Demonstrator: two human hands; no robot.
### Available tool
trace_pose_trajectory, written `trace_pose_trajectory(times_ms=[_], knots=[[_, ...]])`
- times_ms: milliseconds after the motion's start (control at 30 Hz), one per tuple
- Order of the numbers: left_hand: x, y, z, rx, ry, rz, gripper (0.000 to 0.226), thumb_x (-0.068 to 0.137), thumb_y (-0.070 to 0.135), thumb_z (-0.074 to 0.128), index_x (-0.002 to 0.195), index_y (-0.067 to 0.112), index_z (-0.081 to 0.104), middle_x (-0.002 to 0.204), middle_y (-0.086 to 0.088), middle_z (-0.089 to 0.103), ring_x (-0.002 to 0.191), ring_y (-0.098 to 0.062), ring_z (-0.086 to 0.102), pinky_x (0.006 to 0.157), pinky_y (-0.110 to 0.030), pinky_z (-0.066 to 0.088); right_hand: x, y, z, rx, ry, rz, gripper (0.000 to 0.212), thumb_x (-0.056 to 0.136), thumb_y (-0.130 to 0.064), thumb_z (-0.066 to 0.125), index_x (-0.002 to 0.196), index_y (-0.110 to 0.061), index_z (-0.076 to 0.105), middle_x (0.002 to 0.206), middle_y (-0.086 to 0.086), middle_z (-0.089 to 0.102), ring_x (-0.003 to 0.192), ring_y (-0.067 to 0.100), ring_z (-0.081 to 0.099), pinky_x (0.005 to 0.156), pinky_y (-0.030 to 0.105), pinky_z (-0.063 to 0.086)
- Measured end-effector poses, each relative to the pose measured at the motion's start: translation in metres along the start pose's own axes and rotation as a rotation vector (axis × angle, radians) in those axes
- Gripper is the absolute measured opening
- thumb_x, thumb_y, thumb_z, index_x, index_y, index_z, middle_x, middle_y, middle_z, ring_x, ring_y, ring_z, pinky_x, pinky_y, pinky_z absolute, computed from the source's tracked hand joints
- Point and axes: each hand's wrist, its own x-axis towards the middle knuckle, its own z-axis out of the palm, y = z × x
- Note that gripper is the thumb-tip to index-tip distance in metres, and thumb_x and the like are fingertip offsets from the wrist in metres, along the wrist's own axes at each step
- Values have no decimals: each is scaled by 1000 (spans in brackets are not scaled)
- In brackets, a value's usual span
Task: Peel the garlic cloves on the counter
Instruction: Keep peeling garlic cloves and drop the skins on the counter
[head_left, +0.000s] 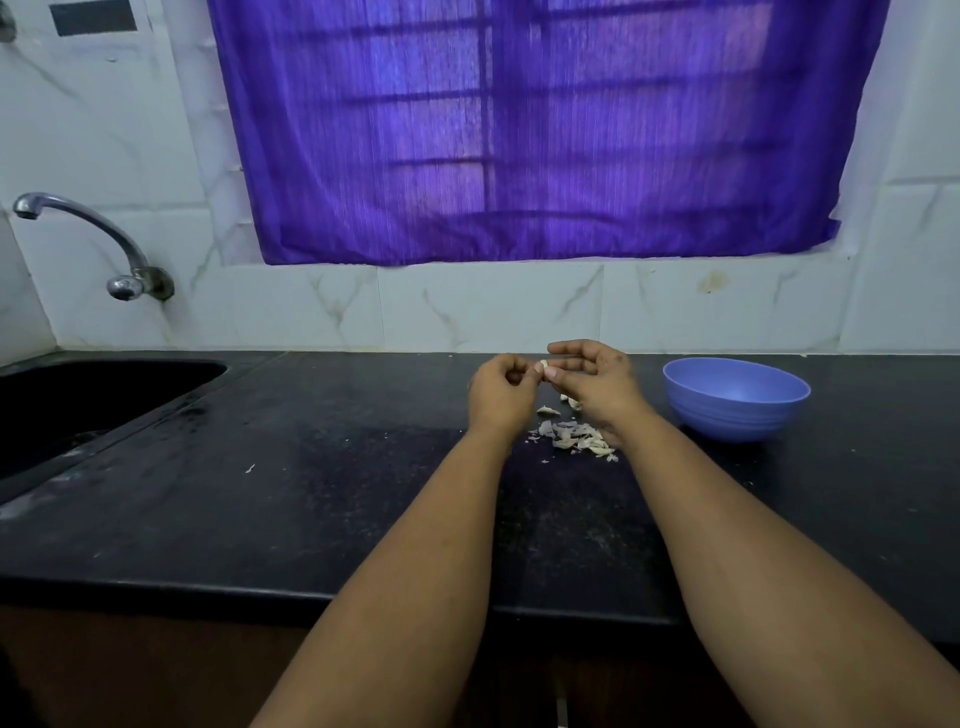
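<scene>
Small pale garlic clove (543, 365); papery peels (574, 436) beneath

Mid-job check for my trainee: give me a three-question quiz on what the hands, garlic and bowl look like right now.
1. True or false: both hands pinch one garlic clove above the counter.
2. The blue bowl stands on which side of the pile of garlic skins? A) the person's left B) the person's right C) inside the sink
3. Fill in: the skins lie on the counter, partly under the ____ forearm.

Key: 1 true; 2 B; 3 right.
</scene>
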Motion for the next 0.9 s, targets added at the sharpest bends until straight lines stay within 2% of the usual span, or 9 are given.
trace_pose_trajectory(times_ms=[100, 200, 333, 467, 567, 633, 733, 800, 900], knots=[[-1, 0, 1, 0, -11, -2, 13, 93, 22, 62, 85, 13, 65, 80, 0, 67, 73, -10, 60, 59, -21, 43, 1, 1, 0, -8, 7, -5, 22, 84, 0, 70, 95, -18, 66, 90, 5, 71, 86, 12, 67, 72, 17, 53], [0, 1, 3, -6, -20, 4, 11, 94, 21, 60, 90, 11, 65, 83, 0, 66, 73, -9, 58, 63, -21, 44, 2, 2, 1, 9, 23, -15, 21, 84, 0, 70, 93, -18, 67, 91, 6, 71, 87, 12, 67, 75, 19, 54], [0, 2, 2, 5, 0, 8, 9, 95, 18, 58, 94, 11, 63, 87, 1, 65, 76, -10, 58, 60, -18, 43, 3, 3, 0, 11, 3, 6, 19, 84, 1, 70, 92, -15, 67, 91, 8, 69, 83, 13, 66, 74, 20, 56], [-1, 1, 0, 42, -9, 24, 7, 94, 18, 57, 90, 14, 62, 87, 0, 66, 77, -11, 59, 63, -22, 44, 3, 3, 0, 4, -10, 12, 17, 84, 2, 69, 91, -14, 67, 90, 8, 68, 82, 12, 67, 73, 21, 57], [-2, 3, 1, 26, -18, 5, 10, 94, 20, 54, 90, 14, 60, 82, 1, 62, 70, -12, 54, 62, -26, 43, 2, 3, 1, 88, -31, 35, 17, 86, 3, 66, 94, -12, 67, 90, 9, 68, 84, 15, 68, 75, 22, 58], [-2, 4, 1, -8, -36, -42, 13, 93, 21, 51, 84, 15, 58, 75, 2, 58, 65, -13, 49, 59, -27, 40, 1, 2, 2, 154, -59, 51, 19, 90, 4, 61, 97, -12, 66, 89, 8, 69, 83, 14, 68, 74, 22, 57], [-1, 4, 1, -40, -40, -115, 21, 86, 28, 43, 73, 15, 52, 73, -2, 55, 67, -20, 48, 63, -33, 39, 1, 0, 1, 237, -76, 72, 21, 93, 5, 55, 98, -12, 66, 87, 5, 69, 84, 12, 70, 74, 20, 56], [0, 2, 0, 18, -23, -139, 25, 82, 31, 38, 69, 13, 49, 71, -6, 52, 67, -21, 45, 63, -34, 37, 1, -1, 0, 303, -70, 93, 20, 94, 4, 53, 98, -10, 66, 87, 5, 70, 84, 10, 70, 72, 18, 55], [2, -1, -3, 175, -45, -158, 28, 86, 26, 46, 61, 15, 45, 63, -5, 43, 61, -21, 44, 61, -31, 37, 1, -2, -1, 382, -73, 132, 16, 95, -1, 52, 100, -7, 66, 84, 6, 73, 84, 10, 70, 72, 18, 55]])
